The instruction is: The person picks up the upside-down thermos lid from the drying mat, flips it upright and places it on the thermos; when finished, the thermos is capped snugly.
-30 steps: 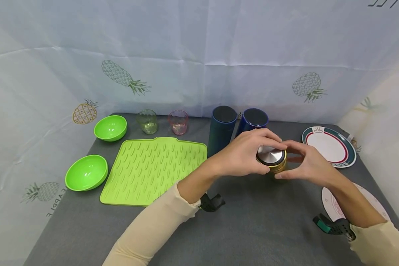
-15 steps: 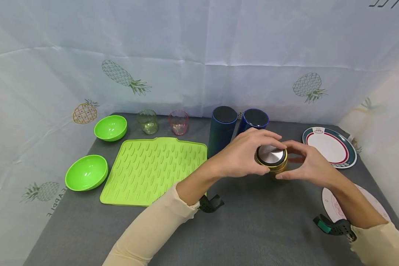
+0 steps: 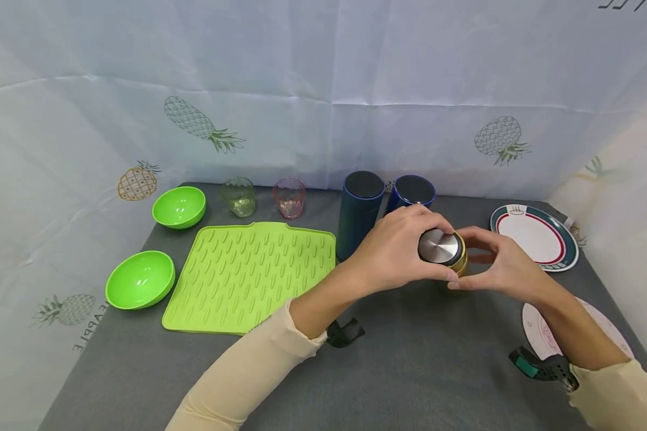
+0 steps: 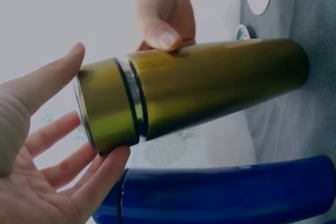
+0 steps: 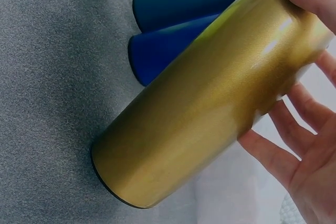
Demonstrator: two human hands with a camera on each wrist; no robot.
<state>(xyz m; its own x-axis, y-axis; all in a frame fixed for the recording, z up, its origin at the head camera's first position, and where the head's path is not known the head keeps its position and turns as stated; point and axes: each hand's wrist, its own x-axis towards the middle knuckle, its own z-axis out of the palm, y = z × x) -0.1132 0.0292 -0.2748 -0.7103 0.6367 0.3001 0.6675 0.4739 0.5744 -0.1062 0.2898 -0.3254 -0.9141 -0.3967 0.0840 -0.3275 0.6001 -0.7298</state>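
Observation:
A gold thermos flask stands upright on the dark grey table. My left hand grips its lid, thumb on one side and fingers on the other. The lid has a brushed steel top, visible from above in the head view. Between lid and body, the left wrist view shows a narrow gap with a silvery band. My right hand holds the flask's body near the top, thumb and fingers around it. Beside the gold flask stand a dark teal flask and a blue flask.
Left of the flasks lies a lime-green ridged mat, with two green bowls further left. A greenish glass and a pink glass stand behind it. On the right lie a green-rimmed plate and a pale plate.
My left hand has shifted slightly up and its thumb has moved right around the lid. The lid sits a little higher and turned. My right hand stays nearly still.

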